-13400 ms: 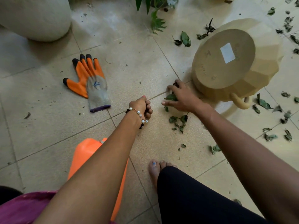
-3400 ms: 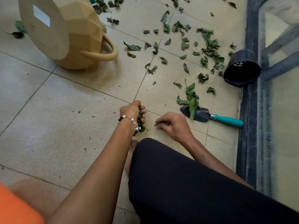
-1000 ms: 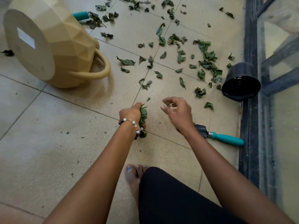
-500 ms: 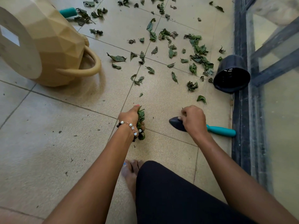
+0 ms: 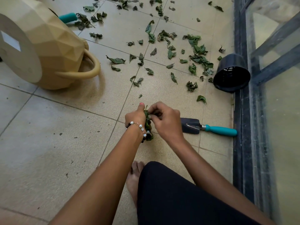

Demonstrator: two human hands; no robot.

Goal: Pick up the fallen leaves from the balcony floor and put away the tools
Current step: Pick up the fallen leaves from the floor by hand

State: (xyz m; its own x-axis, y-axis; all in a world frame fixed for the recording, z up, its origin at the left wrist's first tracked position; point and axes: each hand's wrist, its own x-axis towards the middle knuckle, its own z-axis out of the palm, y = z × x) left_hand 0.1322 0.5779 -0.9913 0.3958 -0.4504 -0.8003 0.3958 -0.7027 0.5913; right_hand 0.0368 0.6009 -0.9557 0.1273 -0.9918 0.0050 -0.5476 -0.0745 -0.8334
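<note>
On the beige tiled balcony floor (image 5: 68, 143): gathering of leaves.
A bunch of crumpled green leaves (image 5: 148, 123) is gripped in the left hand (image 5: 136, 116); its top is pinched by the right hand (image 5: 165, 121), beside a teal-handled dark trowel (image 5: 209, 127).

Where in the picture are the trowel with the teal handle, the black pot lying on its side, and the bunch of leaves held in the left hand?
trowel (image 5: 219, 130), head view, on the teal handle.
black pot (image 5: 231, 69), head view, on its side wall.
bunch of leaves (image 5: 148, 124), head view, on the leaves showing beside the left hand (image 5: 135, 116).
</note>
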